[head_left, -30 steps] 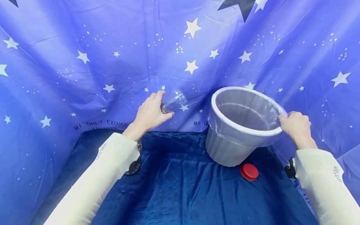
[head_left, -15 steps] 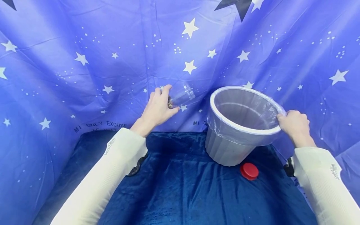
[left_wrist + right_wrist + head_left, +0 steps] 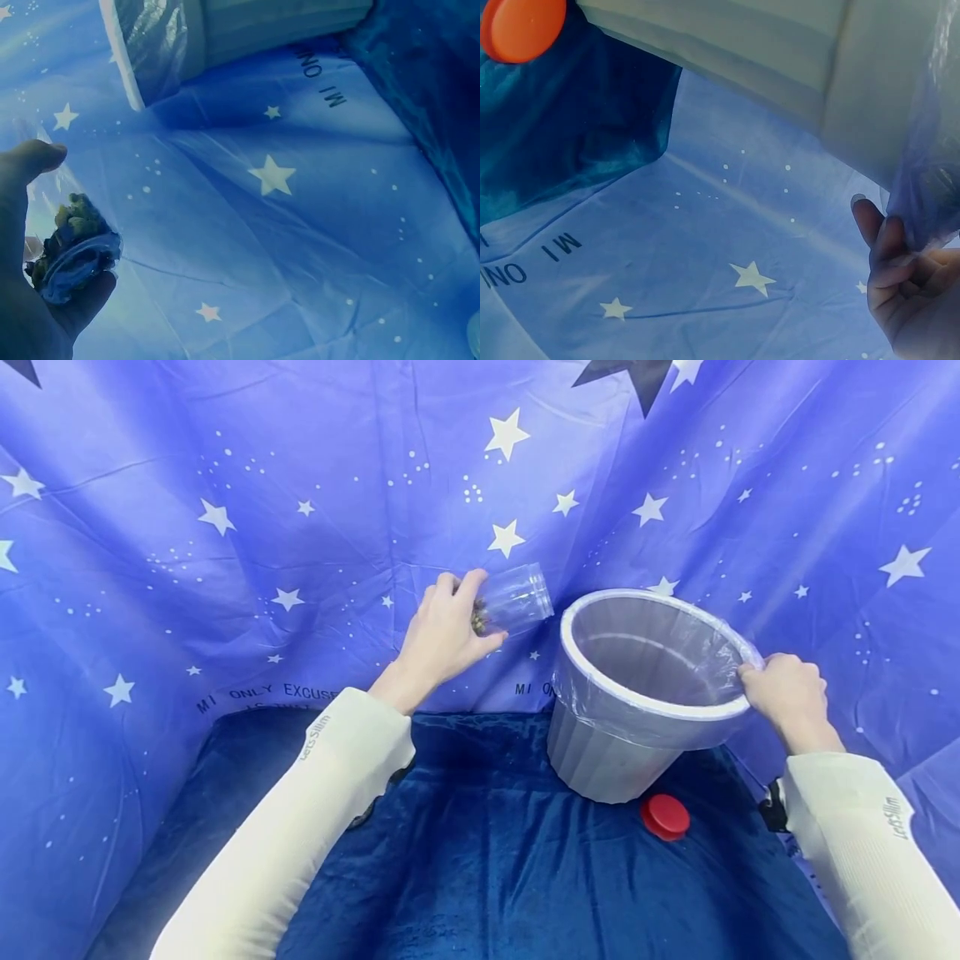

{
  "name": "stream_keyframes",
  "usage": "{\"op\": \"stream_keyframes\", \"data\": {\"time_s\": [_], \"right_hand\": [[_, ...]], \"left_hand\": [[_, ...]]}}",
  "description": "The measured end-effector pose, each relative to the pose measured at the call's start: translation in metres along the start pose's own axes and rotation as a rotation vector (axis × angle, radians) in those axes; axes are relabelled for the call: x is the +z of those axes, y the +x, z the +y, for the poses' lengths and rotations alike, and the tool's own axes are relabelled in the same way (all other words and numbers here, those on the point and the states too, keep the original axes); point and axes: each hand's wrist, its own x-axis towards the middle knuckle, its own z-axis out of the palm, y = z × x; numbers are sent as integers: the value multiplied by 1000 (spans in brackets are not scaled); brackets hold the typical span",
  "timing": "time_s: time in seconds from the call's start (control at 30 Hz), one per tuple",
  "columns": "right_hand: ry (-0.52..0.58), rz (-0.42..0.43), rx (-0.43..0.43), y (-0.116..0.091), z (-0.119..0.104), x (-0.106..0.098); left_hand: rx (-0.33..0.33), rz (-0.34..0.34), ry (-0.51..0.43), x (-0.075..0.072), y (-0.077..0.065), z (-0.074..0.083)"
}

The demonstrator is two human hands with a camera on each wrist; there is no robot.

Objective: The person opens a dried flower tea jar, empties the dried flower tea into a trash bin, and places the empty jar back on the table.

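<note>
My left hand [image 3: 444, 631] grips a clear jar [image 3: 519, 593] near its base. The jar is tipped toward the right, its open mouth just left of the trash can and above the level of its rim. Small brown and greenish pieces [image 3: 478, 617] lie at the jar's bottom end, and the left wrist view shows these lumpy pieces [image 3: 79, 217] up close. A grey ribbed trash can [image 3: 611, 760] is lined with a clear plastic bag [image 3: 600, 710] folded over its rim. At the can's right side, my right hand [image 3: 789, 700] holds the rim with the liner.
A red round lid [image 3: 666, 817] lies on the dark blue cloth [image 3: 487, 860] in front of the trash can. Under my left sleeve a dark round thing [image 3: 364, 815] is mostly hidden. A blue star-patterned curtain [image 3: 337, 485] hangs close behind the table.
My left hand has moved right and slightly up with the tilted jar, bringing its mouth close to the trash can. The right hand stays on the rim.
</note>
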Motion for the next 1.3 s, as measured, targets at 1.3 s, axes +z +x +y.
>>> {"op": "stream_keyframes", "data": {"time_s": [1.3], "right_hand": [[-48,-53,0,5,5,-1]], "left_hand": [[-33,-252,236,26,24,64]]}}
